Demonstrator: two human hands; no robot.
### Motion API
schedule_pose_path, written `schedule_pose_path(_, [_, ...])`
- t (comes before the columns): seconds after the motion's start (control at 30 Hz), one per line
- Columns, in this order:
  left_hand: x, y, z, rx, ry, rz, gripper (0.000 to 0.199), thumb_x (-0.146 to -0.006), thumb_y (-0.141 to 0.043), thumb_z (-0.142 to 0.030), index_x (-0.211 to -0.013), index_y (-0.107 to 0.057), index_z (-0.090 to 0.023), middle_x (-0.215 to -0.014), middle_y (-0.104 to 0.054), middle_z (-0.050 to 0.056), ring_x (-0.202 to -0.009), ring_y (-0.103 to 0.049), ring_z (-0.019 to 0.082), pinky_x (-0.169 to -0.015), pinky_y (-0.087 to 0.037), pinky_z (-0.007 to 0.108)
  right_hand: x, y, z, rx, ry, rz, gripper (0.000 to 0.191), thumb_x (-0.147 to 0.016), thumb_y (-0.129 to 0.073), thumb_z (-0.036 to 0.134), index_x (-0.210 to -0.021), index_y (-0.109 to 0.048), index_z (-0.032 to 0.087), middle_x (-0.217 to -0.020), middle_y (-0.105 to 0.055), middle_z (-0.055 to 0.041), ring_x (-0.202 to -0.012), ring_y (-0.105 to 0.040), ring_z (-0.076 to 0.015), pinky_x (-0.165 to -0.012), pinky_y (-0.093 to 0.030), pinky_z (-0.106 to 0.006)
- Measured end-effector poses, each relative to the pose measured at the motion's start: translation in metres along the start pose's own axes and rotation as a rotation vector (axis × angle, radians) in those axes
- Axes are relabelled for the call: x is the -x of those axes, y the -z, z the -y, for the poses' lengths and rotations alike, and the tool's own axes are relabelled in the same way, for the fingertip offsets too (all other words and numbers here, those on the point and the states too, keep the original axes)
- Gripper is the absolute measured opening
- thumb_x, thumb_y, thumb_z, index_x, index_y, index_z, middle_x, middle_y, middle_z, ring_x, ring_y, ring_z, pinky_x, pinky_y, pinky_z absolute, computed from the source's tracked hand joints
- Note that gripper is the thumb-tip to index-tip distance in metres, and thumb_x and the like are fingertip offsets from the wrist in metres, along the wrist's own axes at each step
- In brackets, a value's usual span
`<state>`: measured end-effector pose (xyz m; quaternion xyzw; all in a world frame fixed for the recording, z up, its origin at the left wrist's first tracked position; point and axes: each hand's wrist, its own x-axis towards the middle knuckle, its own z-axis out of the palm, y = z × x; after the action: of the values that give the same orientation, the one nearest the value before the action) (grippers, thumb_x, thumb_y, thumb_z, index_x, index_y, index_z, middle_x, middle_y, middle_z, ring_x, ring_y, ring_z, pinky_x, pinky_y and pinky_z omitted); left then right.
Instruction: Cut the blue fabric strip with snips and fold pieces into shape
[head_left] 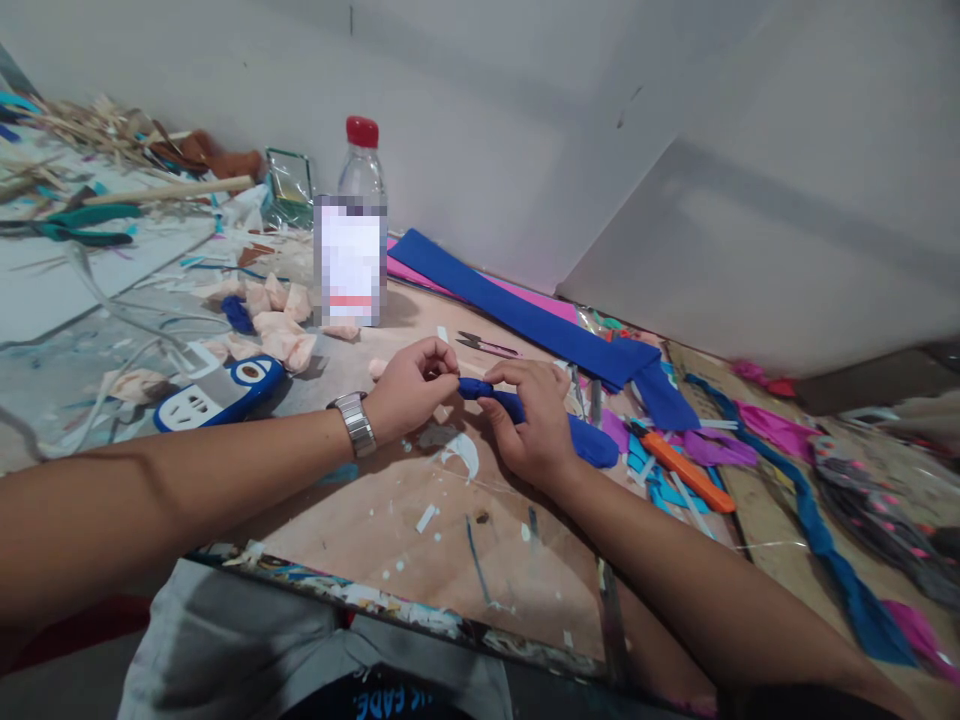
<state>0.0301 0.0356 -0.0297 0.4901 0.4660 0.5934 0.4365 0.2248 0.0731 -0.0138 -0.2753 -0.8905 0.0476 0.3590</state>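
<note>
A twisted, rolled strip of dark blue cloth-like material (474,388) lies between my two hands, a little above the board. My left hand (412,388), with a metal watch on its wrist, pinches its left end with thumb and fingertips. My right hand (534,420) holds it just to the right, thumb below and fingers on top. A wider blue end (594,442) shows past my right hand; the part under my palm is hidden. Beyond my fingers lie small thread snips (489,346) on the board (375,530).
A red-capped bottle (363,170) stands behind a lit phone (350,260). Folded blue fabric (517,308) lies along the back. An orange cutter (688,470) sits among scraps at right. To the left are a blue-white power strip (221,392), peach pieces (283,338) and green-handled pliers (90,225).
</note>
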Motion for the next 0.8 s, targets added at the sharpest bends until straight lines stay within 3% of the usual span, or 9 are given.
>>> schedule_pose_path(0.33, [0.0040, -0.0036, -0.0010, 0.039, -0.016, 0.081, 0.010, -0.088, -0.061, -0.017, -0.092, -0.052, -0.022, -0.081, -0.055, -0.003, -0.060, -0.050, 0.009, -0.056, -0.041, 0.022, -0.0010, -0.0031, -0.0074, -0.045, -0.068, -0.050, 0.016, -0.102, -0.054, 0.039, -0.110, -0.057, 0.025, -0.109, -0.071, -0.0086, -0.108, -0.065, -0.0293, -0.099, -0.042, -0.050])
schedule_pose_path(0.6, [0.0035, -0.0028, -0.0040, 0.071, 0.085, 0.049, 0.010, -0.085, -0.062, -0.018, -0.090, -0.053, -0.021, -0.072, -0.055, -0.005, -0.059, -0.052, 0.010, -0.057, -0.043, 0.021, -0.0018, -0.0029, -0.0060, -0.039, -0.057, -0.031, 0.017, -0.100, -0.057, 0.040, -0.109, -0.058, 0.025, -0.109, -0.070, -0.0086, -0.109, -0.064, -0.0294, -0.099, -0.041, -0.050])
schedule_pose_path(0.8, [0.0012, -0.0026, -0.0007, 0.019, 0.050, 0.052, 0.016, -0.078, -0.062, -0.011, -0.089, -0.054, -0.020, -0.078, -0.058, -0.003, -0.064, -0.056, 0.009, -0.057, -0.044, 0.021, -0.0016, -0.0028, -0.0036, -0.018, -0.034, -0.003, 0.017, -0.100, -0.060, 0.039, -0.109, -0.060, 0.025, -0.110, -0.071, -0.0084, -0.110, -0.064, -0.0299, -0.099, -0.039, -0.050])
